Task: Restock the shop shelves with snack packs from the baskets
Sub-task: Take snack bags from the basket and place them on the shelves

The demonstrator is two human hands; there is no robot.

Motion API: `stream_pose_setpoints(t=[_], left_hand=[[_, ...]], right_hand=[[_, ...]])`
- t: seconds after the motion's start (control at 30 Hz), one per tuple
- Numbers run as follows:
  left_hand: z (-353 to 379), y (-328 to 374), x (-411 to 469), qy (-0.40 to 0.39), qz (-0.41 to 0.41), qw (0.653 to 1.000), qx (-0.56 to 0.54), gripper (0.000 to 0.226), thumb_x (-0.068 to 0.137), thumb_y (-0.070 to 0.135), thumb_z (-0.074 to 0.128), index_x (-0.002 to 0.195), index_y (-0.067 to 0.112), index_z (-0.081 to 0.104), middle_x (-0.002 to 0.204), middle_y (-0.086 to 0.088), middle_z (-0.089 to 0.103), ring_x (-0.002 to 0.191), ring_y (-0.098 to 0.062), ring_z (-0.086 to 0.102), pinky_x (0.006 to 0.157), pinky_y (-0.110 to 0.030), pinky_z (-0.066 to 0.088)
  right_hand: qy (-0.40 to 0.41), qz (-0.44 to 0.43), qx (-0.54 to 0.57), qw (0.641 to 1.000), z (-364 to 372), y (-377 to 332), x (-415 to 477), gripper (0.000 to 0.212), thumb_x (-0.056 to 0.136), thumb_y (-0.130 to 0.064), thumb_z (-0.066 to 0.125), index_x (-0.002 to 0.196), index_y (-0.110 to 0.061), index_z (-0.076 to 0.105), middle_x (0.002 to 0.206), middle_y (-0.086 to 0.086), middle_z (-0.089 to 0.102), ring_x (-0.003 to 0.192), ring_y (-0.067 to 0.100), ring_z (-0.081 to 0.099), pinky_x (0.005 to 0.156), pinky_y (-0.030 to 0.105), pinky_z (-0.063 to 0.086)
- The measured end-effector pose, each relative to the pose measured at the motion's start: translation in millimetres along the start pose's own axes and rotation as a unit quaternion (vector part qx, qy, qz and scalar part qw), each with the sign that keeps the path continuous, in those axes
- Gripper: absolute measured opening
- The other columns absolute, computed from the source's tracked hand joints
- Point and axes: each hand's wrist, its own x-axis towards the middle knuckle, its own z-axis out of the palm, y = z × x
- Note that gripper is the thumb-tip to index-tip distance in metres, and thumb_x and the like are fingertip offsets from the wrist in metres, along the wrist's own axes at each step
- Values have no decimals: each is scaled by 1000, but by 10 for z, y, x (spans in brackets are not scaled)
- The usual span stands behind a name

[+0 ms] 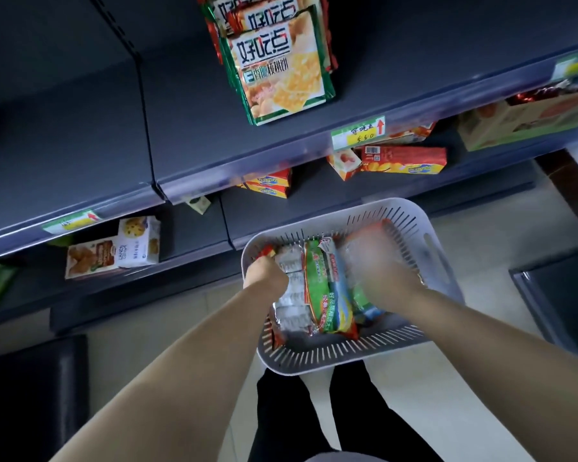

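L hand [265, 274] is curled tight round the left rim of the grey slotted basket [331, 355], prob to keep it level & close to the shelves, since it seems carried over the floor w/ nothing under it. R hand [382, 278] is down inside on the right-side snack packs, too blurred to tell if it's spread or clamped on one. Green pack [317, 278] & silver pack [291, 296] lie side by side mid-basket; upper shelf [194, 135] holds biscuit boxes [281, 71] near its front edge, bare room to their left
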Motion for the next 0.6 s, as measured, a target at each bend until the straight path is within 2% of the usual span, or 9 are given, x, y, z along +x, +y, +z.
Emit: stream_pose_setpoints(t=[0.13, 0.2, 0.3, 0.37, 0.43, 0.47, 0.53, 0.6], left_hand=[[158, 37, 18, -19, 13, 999, 29, 29, 91, 2, 50, 119, -1, 59, 108, -12, 63, 86, -24, 54, 70, -26, 44], [230, 60, -7, 10, 15, 1000, 21, 39, 89, 0, 51, 129, 2, 50, 111, -11, 58, 93, -26, 57, 74, -28, 44], [274, 104, -8, 59, -20, 997, -35, 51, 90, 0, 52, 138, 3, 35, 131, -15, 52, 115, -31, 56, 84, -33, 44], [278, 121, 33, 53, -43, 997, -44, 46, 92, -1, 48, 136, 2, 34, 130, -16, 55, 116, -33, 56, 89, -36, 46], [294, 92, 108, 35, -55, 997, -30, 42, 94, -3, 42, 136, 0, 38, 123, -16, 60, 110, -32, 60, 89, -37, 49], [298, 69, 145, 35, -58, 997, -27, 39, 96, -3, 38, 134, 0, 44, 115, -15, 63, 101, -30, 62, 87, -38, 50], [331, 8, 213, 57, -49, 997, -4, 34, 101, 2, 32, 121, 1, 60, 87, -9, 61, 74, -21, 58, 74, -34, 49], [361, -37, 261, 74, -35, 997, 18, 42, 103, 12, 27, 107, 3, 67, 79, -7, 59, 66, -20, 54, 70, -32, 45]], right_hand=[[2, -14, -14, 1000, 38, 62, 58, 27, 94, -15, 51, 116, -23, 64, 122, -2, 64, 113, 21, 57, 79, 29, 44], [-5, -15, -7, 1000, 74, 89, 79, 29, 94, -15, 50, 119, -22, 63, 124, -1, 63, 114, 22, 57, 76, 28, 42], [-17, -22, 19, 999, 157, 117, 113, 32, 93, -13, 51, 122, -20, 63, 128, -1, 63, 118, 21, 56, 90, 33, 48], [-18, -22, 23, 999, 187, 126, 123, 32, 93, -12, 52, 121, -20, 63, 128, -3, 62, 119, 20, 55, 94, 34, 47], [-17, -19, 27, 999, 203, 138, 130, 32, 92, -10, 52, 121, -20, 63, 128, -3, 61, 119, 19, 54, 95, 33, 46], [-17, -18, 32, 999, 210, 145, 135, 32, 92, -10, 52, 121, -20, 63, 128, -3, 61, 119, 19, 54, 96, 33, 46], [-20, -17, 40, 999, 221, 158, 149, 33, 92, -10, 53, 121, -20, 63, 129, -2, 61, 120, 19, 53, 98, 34, 45], [-24, -17, 46, 999, 230, 164, 165, 34, 92, -10, 54, 123, -20, 63, 130, -2, 61, 121, 19, 53, 100, 36, 45]])
